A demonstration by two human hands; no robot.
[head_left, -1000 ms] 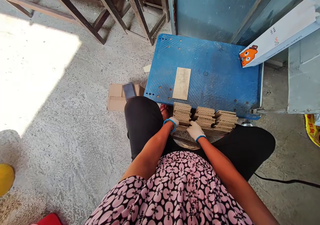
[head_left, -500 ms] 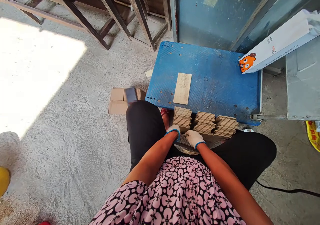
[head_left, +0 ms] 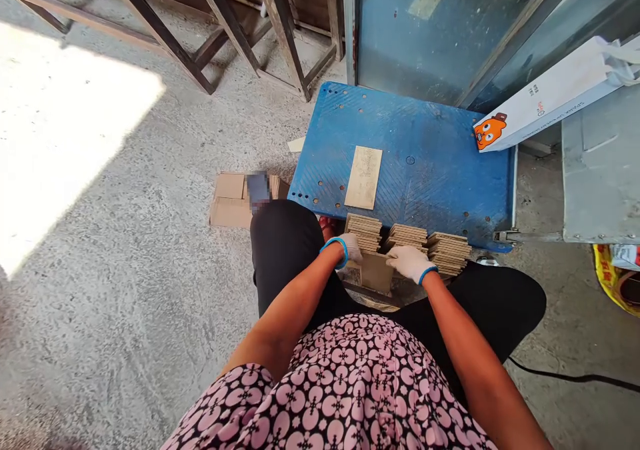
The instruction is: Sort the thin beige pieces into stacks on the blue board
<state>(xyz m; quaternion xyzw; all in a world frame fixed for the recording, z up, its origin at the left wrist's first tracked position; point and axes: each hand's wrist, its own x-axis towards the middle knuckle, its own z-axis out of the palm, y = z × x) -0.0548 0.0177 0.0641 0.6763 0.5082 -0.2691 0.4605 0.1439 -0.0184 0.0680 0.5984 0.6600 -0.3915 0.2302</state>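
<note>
Between my knees, a thin wooden board [head_left: 376, 274] stands on edge with its flat face toward me. My left hand [head_left: 352, 247], in a white glove with a blue cuff, is closed at the board's left upper corner, its fingertips partly hidden. On the opposite corner my right hand [head_left: 407, 262], gloved the same way, pinches the top edge. Just beyond my hands are three stacks of thin wooden boards: a left stack [head_left: 363, 231], a middle stack [head_left: 407, 235] and a right stack [head_left: 449, 251]. Whatever supports them is mostly hidden.
A blue platform [head_left: 440, 170] lies ahead, bearing a single wooden board [head_left: 364, 178] and a white paper bag [head_left: 545, 103]. Flattened cardboard [head_left: 230, 200] rests on the floor by my left knee. Wooden frames [head_left: 240, 30] stand at the back left; a black cable [head_left: 565, 377] runs at right.
My hands have moved apart and slightly up, my right hand shifting right. The board's broad face now shows between them. The view has shifted slightly.
</note>
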